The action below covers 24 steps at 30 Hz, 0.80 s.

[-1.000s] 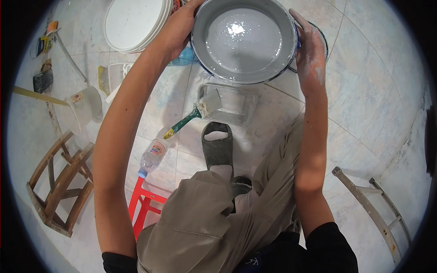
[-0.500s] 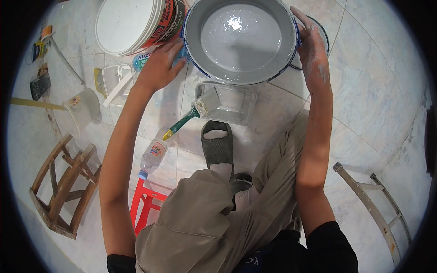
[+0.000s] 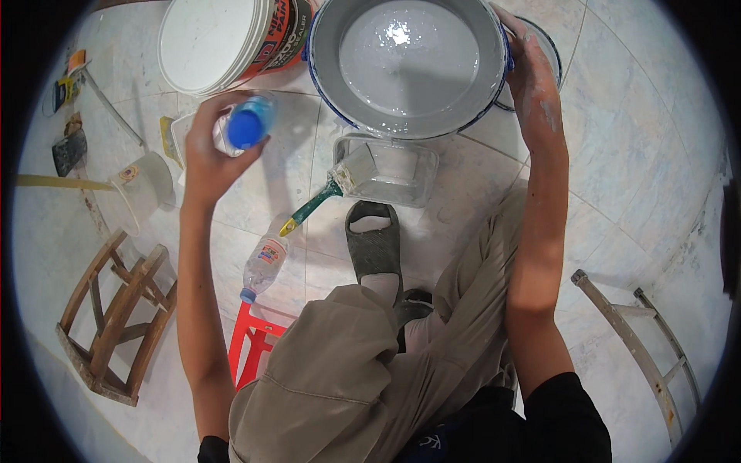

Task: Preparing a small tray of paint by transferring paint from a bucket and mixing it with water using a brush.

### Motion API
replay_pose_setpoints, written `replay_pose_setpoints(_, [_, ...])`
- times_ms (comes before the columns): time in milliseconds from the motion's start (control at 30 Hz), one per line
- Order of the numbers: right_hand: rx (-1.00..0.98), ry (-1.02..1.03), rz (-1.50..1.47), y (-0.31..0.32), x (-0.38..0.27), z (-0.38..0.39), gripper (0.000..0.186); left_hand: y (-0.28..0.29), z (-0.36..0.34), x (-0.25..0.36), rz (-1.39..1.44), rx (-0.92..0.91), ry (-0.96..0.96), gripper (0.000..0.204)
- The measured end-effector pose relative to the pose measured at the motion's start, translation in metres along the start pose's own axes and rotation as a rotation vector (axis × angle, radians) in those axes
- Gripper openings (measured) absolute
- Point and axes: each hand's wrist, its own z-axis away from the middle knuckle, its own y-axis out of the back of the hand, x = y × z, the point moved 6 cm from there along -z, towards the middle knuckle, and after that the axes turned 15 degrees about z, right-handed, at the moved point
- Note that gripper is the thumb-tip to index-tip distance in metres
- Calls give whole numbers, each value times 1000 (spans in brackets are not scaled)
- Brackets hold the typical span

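Observation:
My left hand is closed around a light-blue plastic bottle with a dark blue cap, held upright left of the big enamel basin of pale, glossy liquid. Wrapped on the basin's blue-rimmed right side is my paint-smeared right hand. Below the basin lies a clear plastic tray, with a green-handled paintbrush resting partly in it. The brush handle's tip reaches a clear water bottle lying on the tiles. A white paint bucket stands at the upper left.
A wooden frame, a red plastic stool and a white bucket with a stick are on the left. A metal ladder is at lower right. Tools line the far left. My sandalled foot is below the tray.
My left hand has left the basin's rim, moved down and left, and taken hold of the blue bottle, now raised upright. My right hand stays on the basin, which sits slightly further left.

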Motion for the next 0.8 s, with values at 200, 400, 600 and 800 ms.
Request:
replay_pose_setpoints(200, [-29,56,-6,-4,1,-2,60,22,12,-15,168,220,21,57])
replay_pose_setpoints(400, [-17,46,-6,-4,-1,0,62,1,5,-7,141,169,4,60])
replay_pose_setpoints(600, [-25,41,-17,-4,-2,-1,63,-13,-2,4,194,127,-5,59])
replay_pose_setpoints(800, [-8,27,-11,-2,2,0,63,-22,-4,9,158,76,-22,58])
